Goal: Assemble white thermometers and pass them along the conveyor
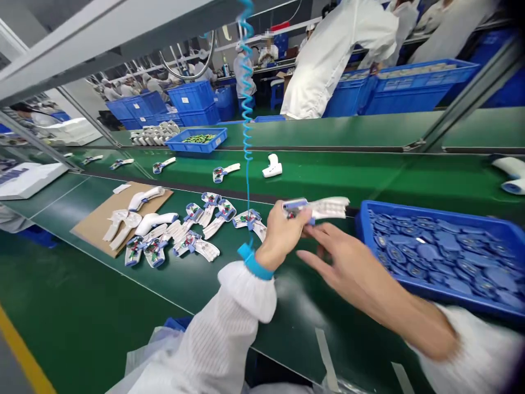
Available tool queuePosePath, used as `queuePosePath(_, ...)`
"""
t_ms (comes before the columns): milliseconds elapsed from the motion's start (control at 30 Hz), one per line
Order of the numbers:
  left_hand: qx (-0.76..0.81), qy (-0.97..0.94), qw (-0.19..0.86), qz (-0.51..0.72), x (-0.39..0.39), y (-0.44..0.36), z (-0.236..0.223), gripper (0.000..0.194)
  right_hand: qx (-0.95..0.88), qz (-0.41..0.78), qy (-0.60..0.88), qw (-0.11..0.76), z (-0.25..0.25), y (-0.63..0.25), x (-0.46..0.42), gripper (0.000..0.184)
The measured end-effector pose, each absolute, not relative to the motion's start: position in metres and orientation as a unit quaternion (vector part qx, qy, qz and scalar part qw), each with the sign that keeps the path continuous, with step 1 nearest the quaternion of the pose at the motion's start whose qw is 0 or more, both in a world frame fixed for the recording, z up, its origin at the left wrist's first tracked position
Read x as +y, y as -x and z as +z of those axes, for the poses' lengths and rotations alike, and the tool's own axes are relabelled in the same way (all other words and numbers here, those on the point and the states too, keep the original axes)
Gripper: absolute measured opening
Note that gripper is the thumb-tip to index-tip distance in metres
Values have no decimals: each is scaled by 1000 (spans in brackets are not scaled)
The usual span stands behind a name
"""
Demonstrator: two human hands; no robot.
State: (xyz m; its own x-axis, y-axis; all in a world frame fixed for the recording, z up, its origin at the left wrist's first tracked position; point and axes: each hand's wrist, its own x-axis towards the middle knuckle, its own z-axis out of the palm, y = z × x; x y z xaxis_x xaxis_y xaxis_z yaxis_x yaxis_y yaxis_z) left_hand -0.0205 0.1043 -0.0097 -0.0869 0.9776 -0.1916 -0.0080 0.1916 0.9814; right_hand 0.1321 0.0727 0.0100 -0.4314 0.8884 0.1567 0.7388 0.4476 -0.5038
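My left hand, with a blue wrist band, is closed around an opened thermometer gun half. This is a white pistol-shaped shell with a blue end and small electronics inside, its handle pointing right. My right hand is beside it, thumb apart from the fingers, fingertips at the shell's lower edge; whether they touch it I cannot tell. Left of my hands lie several similar open halves with wiring, one of them a nearby half. To the right stands a blue bin full of blue oval parts.
A green conveyor belt crosses behind the bench, carrying spaced halves and a white closed housing. Cardboard with white shells lies left. A blue coiled hose hangs down centrally. A tray of green boards stands beyond the belt. Co-workers in white are behind.
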Motion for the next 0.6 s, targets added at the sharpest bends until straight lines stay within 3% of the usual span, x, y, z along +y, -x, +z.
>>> queuePosePath(100,527,-563,489,407,52,20,-8,21,-778,154,507,338,13,-167,18,27)
queuePosePath(167,525,-624,456,356,25,19,-8,19,-764,115,518,368,12,-178,2,27)
queuePosePath(367,508,-686,450,261,-10,3,-13,19,-785,70,519,332,13,-184,-26,37)
queuePosePath(467,541,-639,488,248,-16,-1,-24,31,-711,81,611,340,6,-212,-38,37)
queuePosePath(600,503,-527,623,286,-22,-3,-37,37,-640,59,734,221,-45,-255,-53,49)
